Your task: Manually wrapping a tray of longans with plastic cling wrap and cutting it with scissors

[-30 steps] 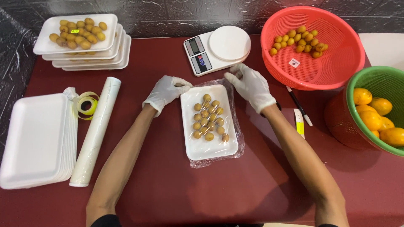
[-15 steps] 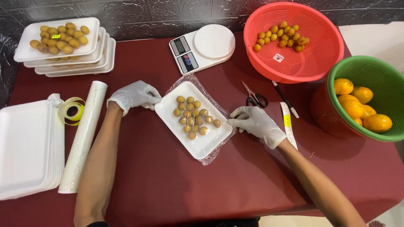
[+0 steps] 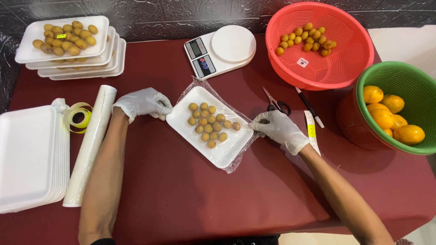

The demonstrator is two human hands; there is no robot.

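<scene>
A white foam tray [image 3: 227,152] with several small yellow-brown fruits [image 3: 210,124] lies turned at an angle on the dark red table, with clear plastic film [image 3: 195,87] under and around it. My left hand [image 3: 143,103], in a white glove, pinches the tray's left corner and the film there. On the right edge, my gloved right hand [image 3: 277,128] grips the film and tray. Both forearms reach in from below.
A white kitchen scale [image 3: 221,48] stands behind the tray. A red basket [image 3: 349,59] holds more small fruits; a green basket [image 3: 408,77] holds oranges. Black scissors [image 3: 276,102], a pen [image 3: 309,107], a film roll [image 3: 90,143], a tape ring [image 3: 78,116], empty trays [image 3: 27,159], filled trays [image 3: 68,45].
The tray has been turned from upright to a diagonal position. My right hand moved from the tray's top right corner down to its right edge; my left hand stayed at the left corner.
</scene>
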